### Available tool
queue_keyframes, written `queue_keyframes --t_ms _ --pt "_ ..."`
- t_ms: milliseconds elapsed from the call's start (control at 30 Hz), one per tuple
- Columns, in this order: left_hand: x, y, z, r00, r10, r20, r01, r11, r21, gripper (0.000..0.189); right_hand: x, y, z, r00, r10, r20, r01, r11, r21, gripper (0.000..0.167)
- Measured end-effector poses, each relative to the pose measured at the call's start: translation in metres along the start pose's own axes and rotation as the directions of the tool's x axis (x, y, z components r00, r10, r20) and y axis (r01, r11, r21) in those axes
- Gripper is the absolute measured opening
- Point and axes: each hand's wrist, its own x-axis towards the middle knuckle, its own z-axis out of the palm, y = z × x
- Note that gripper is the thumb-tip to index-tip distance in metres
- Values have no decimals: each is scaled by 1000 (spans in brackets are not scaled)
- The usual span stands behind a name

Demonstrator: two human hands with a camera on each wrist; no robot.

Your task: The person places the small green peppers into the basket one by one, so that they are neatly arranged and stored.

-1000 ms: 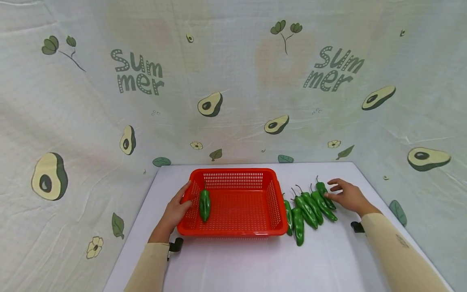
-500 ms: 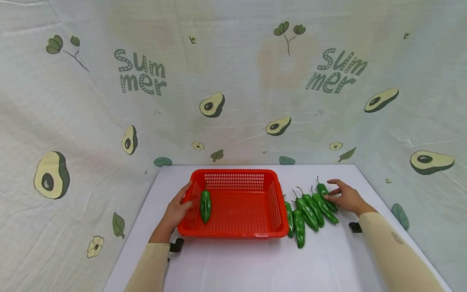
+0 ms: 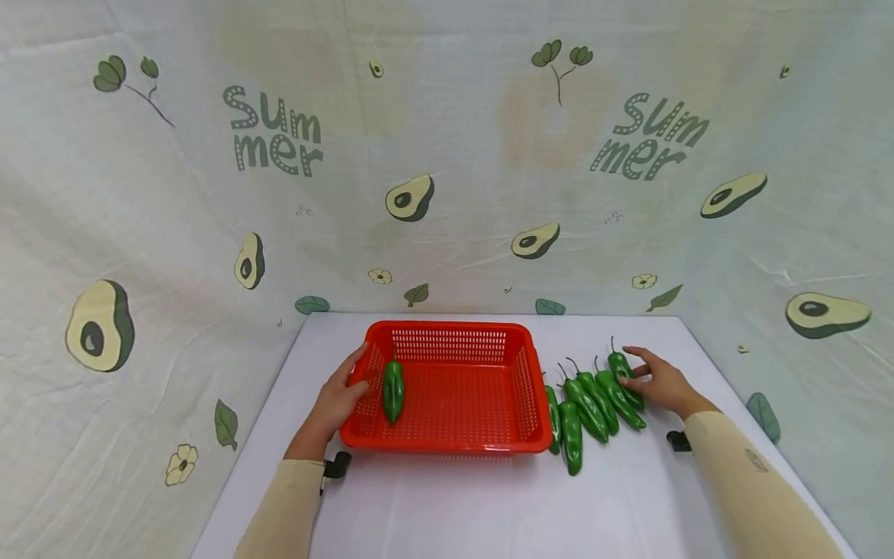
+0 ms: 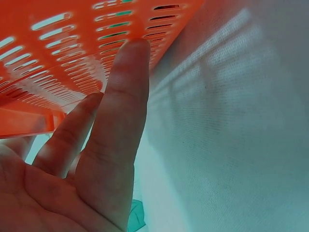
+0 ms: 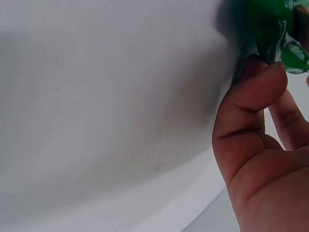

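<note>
My left hand point(image 3: 335, 405) grips the left side of a red plastic basket point(image 3: 447, 448), thumb over the rim. In the left wrist view its fingers point(image 4: 118, 106) press against the slotted wall. One green chili pepper point(image 3: 393, 390) lies inside the basket, near the left wall. At the right, my right hand point(image 3: 663, 382) pinches the far-right green chili pepper point(image 3: 619, 365) between thumb and fingers. The right wrist view shows the thumb point(image 5: 270, 87) against that shiny green pepper point(image 5: 270, 24), partly cut off by the frame edge.
Several more green chili peppers point(image 3: 589, 410) lie in a slanted row between the basket and my right hand. One is partly hidden by the basket's right rim. A white table point(image 3: 461, 505) bears everything, with a printed cloth point(image 3: 461, 155) behind and at both sides.
My right thumb and fingers have closed in on the far-right pepper, which has shifted slightly. The left hand and basket hold their place; the head view has shifted a little.
</note>
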Motion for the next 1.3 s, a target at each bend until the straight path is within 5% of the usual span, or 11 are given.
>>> queue_keyframes --t_ms 633,1300 --pt "-1 1 0 1000 -13 0 13 1000 -24 73 6 3 2 1000 19 23 -19 1000 -8 83" --pt "1 -3 1 1000 0 -1 0 1000 -19 72 -12 -4 -14 999 36 3 -36 999 -15 82"
